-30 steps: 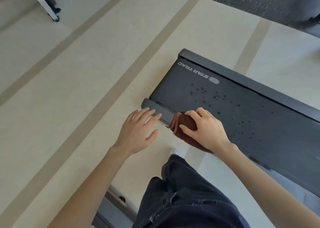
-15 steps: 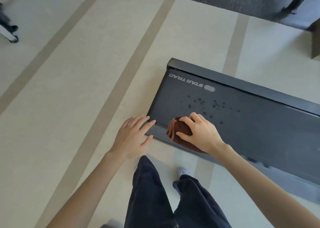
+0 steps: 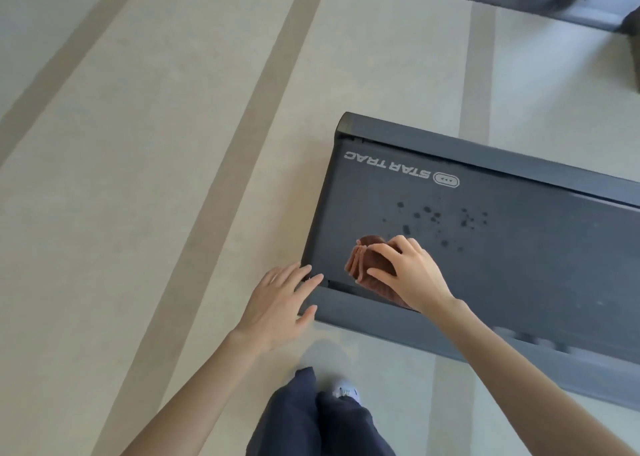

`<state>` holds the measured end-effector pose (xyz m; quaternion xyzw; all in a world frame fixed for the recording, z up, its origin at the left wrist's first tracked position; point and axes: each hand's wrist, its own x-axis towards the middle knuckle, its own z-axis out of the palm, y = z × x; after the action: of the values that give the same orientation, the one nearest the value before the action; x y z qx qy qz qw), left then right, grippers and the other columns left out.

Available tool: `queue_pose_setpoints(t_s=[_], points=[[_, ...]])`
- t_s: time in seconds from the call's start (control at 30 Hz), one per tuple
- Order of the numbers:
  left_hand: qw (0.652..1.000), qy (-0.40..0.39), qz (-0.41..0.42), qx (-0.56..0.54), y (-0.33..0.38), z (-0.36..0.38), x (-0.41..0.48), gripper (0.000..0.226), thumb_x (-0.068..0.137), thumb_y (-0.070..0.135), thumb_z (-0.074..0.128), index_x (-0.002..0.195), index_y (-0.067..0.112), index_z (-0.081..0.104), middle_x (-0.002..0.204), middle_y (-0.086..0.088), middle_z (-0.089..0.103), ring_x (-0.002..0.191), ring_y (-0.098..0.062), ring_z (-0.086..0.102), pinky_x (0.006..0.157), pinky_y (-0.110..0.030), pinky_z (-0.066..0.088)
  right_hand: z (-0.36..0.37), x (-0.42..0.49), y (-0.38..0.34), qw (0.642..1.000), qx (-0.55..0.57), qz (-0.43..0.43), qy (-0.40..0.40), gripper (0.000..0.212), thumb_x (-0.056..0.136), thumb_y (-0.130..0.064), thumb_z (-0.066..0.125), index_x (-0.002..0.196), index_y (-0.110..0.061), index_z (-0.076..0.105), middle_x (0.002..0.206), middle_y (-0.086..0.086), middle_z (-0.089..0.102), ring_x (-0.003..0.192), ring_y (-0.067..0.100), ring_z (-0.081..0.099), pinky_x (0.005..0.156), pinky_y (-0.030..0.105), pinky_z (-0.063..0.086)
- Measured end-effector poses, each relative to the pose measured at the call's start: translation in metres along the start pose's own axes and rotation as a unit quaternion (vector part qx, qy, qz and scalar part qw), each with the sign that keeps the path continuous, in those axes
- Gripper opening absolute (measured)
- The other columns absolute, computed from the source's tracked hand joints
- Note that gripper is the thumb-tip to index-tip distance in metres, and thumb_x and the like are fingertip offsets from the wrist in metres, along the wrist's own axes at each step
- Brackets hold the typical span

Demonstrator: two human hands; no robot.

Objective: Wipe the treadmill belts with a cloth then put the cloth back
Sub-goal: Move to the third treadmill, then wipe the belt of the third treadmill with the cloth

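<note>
— Head view first: where is the cloth (image 3: 367, 265)?

— Folded, reddish-brown, and lying on the treadmill belt (image 3: 502, 258) near its end. Its near part overlaps the side rail (image 3: 346, 308). The person's right hand (image 3: 412, 275) lies over it, with the thumb and fingers curled round the folded wad and gripping it.

— And a second ago?

— Then the cloth sat at the rail's end corner, barely on the belt. Half a second ago it straddled the rail. Now most of it is on the belt surface, closer to the dark spots (image 3: 433, 215), though not touching them.

— The left hand (image 3: 277, 306)?

— It holds nothing, with its fingers straight and slightly spread. Its fingertips reach the near corner of the treadmill, much as in both earlier frames. Whether they press on the corner cannot be told.

— Anything else changed?

— The camera has swung, so the treadmill sits further right in the picture. The STAR TRAC lettering (image 3: 388, 168) reads upside down along the far edge of the belt. The spots appear unchanged from the earlier frames. Below, dark trousers (image 3: 311, 421) and one light shoe (image 3: 344, 391) stand on the pale striped floor (image 3: 138, 178), just beside the rail.
</note>
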<state>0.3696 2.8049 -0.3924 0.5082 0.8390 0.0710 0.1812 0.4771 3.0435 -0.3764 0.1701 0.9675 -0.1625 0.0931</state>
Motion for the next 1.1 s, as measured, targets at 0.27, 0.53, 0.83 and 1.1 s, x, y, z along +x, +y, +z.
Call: queue_pose_setpoints(t_s=[0.27,0.53,0.83,1.1], points=[[0.999,-0.025,-0.007,0.040,-0.074,0.216,0.112,0.059,0.093,0.046,0.033,0.147,0.026,0.024,0.156,0.000,0.021,0.144,-0.019,0.013,0.116,-0.038,0.014,0.221,0.091,0.073,0.998,-0.001,0.029,0.062,0.032,0.092,-0.041,0.055,0.119,-0.024,0.060,0.107,0.001,0.057,0.093,0.025,0.050,0.076,0.037,0.045],[0.997,0.027,0.025,0.073,-0.128,0.366,0.219,0.064,0.092,0.047,0.032,0.149,0.023,0.018,0.158,0.000,0.009,0.145,-0.017,0.000,0.118,-0.038,0.006,0.384,0.145,0.138,0.990,-0.027,0.037,0.131,0.038,0.085,-0.042,0.065,0.117,-0.022,0.064,0.107,0.005,0.061,0.089,0.028,0.055,0.070,0.039,0.048],[0.992,0.118,0.041,0.036,-0.143,0.414,0.246,0.064,0.089,0.047,0.036,0.146,0.019,0.030,0.156,-0.001,0.019,0.145,-0.019,0.009,0.115,-0.043,0.013,0.416,0.209,0.177,0.955,-0.078,0.041,0.283,0.041,0.084,-0.055,0.055,0.105,-0.020,0.065,0.094,0.007,0.057,0.082,0.027,0.052,0.065,0.036,0.046],[0.992,0.118,0.044,0.013,-0.143,0.414,0.248,0.065,0.087,0.046,0.041,0.146,0.020,0.030,0.156,0.000,0.019,0.145,-0.019,0.011,0.115,-0.043,0.012,0.375,0.323,0.217,0.947,-0.095,0.097,0.293,0.037,0.084,-0.046,0.062,0.099,-0.012,0.065,0.093,0.014,0.058,0.084,0.036,0.054,0.068,0.041,0.043]])
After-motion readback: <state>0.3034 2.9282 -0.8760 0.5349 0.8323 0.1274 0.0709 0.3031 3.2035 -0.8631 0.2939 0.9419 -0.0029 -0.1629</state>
